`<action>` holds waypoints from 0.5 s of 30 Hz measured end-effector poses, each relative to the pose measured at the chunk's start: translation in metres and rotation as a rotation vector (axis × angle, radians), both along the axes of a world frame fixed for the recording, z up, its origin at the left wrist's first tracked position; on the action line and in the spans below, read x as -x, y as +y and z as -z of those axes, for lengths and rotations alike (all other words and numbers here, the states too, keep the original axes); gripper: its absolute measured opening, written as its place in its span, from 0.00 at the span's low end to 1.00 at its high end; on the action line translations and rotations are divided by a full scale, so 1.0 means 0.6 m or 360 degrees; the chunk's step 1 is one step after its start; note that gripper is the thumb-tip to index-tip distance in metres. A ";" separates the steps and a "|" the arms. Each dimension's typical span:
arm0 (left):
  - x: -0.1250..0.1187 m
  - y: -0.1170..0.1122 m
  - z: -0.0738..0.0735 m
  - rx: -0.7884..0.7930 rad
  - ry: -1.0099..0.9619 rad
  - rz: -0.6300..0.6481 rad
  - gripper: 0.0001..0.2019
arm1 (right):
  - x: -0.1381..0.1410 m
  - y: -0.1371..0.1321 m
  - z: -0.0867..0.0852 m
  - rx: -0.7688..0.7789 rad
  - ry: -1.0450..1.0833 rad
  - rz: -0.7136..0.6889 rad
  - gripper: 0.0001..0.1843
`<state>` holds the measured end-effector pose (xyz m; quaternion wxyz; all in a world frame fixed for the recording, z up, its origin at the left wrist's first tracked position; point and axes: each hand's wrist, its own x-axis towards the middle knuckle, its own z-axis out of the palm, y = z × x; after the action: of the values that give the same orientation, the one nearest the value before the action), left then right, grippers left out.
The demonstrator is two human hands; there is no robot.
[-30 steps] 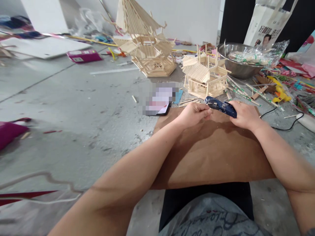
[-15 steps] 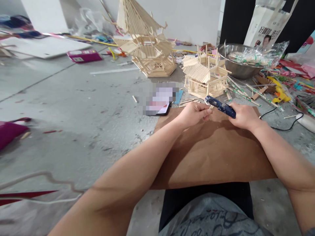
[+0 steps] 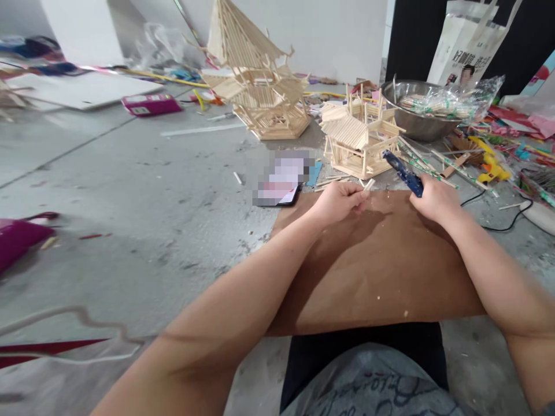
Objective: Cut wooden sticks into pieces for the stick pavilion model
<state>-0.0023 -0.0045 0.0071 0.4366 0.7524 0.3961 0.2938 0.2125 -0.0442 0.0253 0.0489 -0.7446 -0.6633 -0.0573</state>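
Note:
My left hand (image 3: 340,201) is closed in a pinch on short pale wooden stick pieces (image 3: 369,185), whose ends jut past my fingertips. Held in my right hand (image 3: 437,199) is a dark blue, scuffed hand tool (image 3: 403,172); its exact kind does not show. The tool points up and left, apart from the sticks. Below both hands lies a brown board (image 3: 368,260) with small wood crumbs on it. Just beyond stands a small, partly roofed wooden stick model (image 3: 362,138). Loose sticks (image 3: 332,182) lie beside my left hand.
A tall stick pagoda (image 3: 260,86) stands behind. Farther right are a steel bowl (image 3: 427,124) of wrapped sticks, a yellow glue gun (image 3: 492,162) and a black cord (image 3: 505,229). A phone (image 3: 284,182) lies left of the board; a purple pack (image 3: 151,105) sits farther left.
My right hand has moved right with the blue tool, away from the sticks. The stick pieces show more clearly in my left hand, and crumbs now lie near the board's front.

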 end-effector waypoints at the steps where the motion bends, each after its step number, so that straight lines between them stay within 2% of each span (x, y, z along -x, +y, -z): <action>1: 0.000 0.001 0.001 0.0014 0.0017 -0.0043 0.16 | -0.006 0.003 0.001 -0.0025 0.0007 0.0017 0.19; 3: 0.002 0.002 0.003 -0.0042 0.0146 -0.0187 0.15 | -0.014 0.006 0.002 -0.0045 0.0011 0.0020 0.19; 8: 0.008 0.008 0.000 -0.0448 0.0787 -0.0596 0.15 | -0.020 0.009 0.009 0.0047 -0.0068 -0.0031 0.26; 11: 0.012 0.014 -0.001 -0.0537 0.1052 -0.0691 0.16 | -0.025 0.010 0.013 0.0122 -0.0136 -0.0075 0.31; 15: 0.014 0.021 -0.002 -0.0597 0.1251 -0.0698 0.18 | -0.028 0.012 0.017 0.0245 -0.0232 -0.0263 0.34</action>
<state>-0.0107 0.0079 0.0081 0.0386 0.7708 0.6206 0.1388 0.2292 -0.0370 0.0152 -0.0522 -0.6829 -0.7265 -0.0559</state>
